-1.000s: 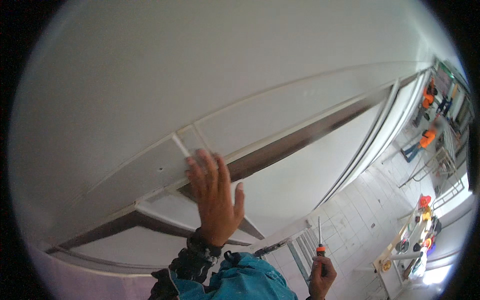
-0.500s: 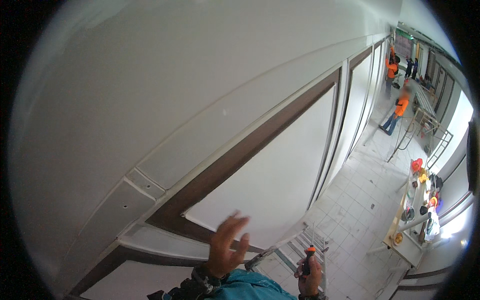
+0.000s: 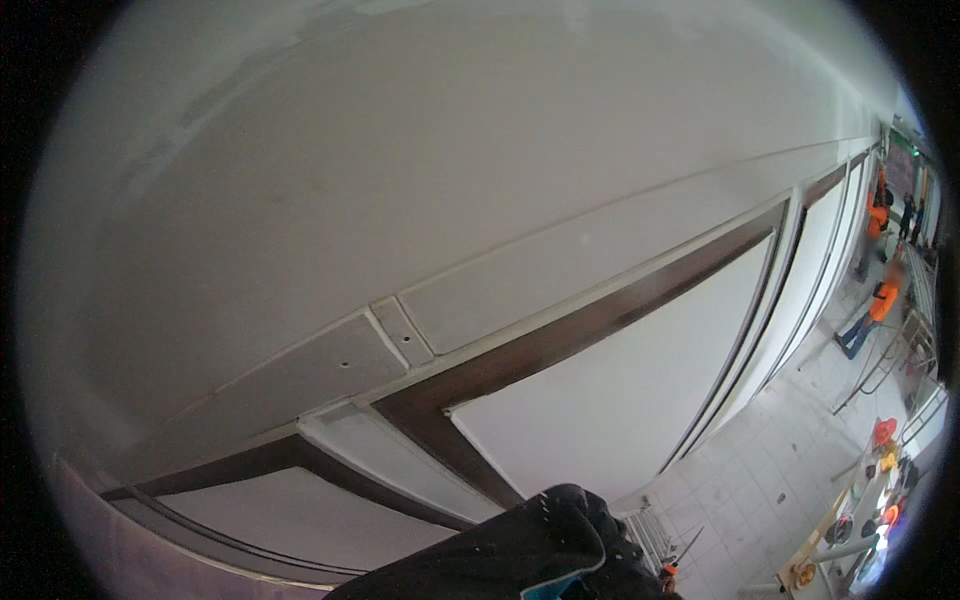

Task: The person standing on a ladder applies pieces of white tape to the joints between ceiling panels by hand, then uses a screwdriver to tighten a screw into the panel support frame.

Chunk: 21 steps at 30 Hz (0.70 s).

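Note:
A black sleeve with pale specks rises from the lower edge, bent at the elbow, and covers the middle bottom of the view. My left hand is out of sight. Just right of the sleeve, a screwdriver with an orange-and-black handle points its thin shaft up and to the right. My right hand is around its handle, mostly hidden by the sleeve and the lower edge. Beyond the sleeve stands the wall, with a white panel in a dark brown frame. Two dark holes show in the boards above.
A metal ladder stands below, partly behind the sleeve. At the lower right is a table loaded with several items, including a red helmet. Farther along the tiled floor are a person in orange, others behind, and metal scaffolding.
My view has turned left, so wall and floor sit farther right. My left hand, open before, has left the picture, and a black sleeve has come up. The screwdriver is lower and partly covered.

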Motion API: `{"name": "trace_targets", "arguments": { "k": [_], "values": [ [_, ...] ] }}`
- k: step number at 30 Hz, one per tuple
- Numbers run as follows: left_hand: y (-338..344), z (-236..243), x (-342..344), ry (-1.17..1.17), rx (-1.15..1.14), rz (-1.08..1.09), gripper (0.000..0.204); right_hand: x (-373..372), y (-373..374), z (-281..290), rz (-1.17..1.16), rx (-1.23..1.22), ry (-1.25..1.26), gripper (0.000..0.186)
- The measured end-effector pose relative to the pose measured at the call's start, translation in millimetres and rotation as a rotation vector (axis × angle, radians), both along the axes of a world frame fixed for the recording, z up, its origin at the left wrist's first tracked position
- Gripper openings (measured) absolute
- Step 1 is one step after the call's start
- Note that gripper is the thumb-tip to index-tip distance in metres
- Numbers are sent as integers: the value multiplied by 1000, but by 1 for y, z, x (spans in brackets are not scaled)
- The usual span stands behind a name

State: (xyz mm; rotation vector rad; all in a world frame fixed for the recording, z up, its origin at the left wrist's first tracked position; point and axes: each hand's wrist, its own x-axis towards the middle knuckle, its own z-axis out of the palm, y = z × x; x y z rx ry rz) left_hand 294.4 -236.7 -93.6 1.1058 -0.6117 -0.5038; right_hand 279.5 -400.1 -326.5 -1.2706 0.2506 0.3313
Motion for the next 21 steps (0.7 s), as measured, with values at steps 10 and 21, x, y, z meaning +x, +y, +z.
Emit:
{"name": "trace_targets", "arguments": {
  "k": [10, 21],
  "values": [
    [-1, -13, 9, 83, 16, 46, 31, -10, -7, -24, -69, -1, 78, 44],
    [-17, -23, 8, 78, 49, 44, 34, -4, -11, -34, 49, -28, 19, 46]
  ]
}}
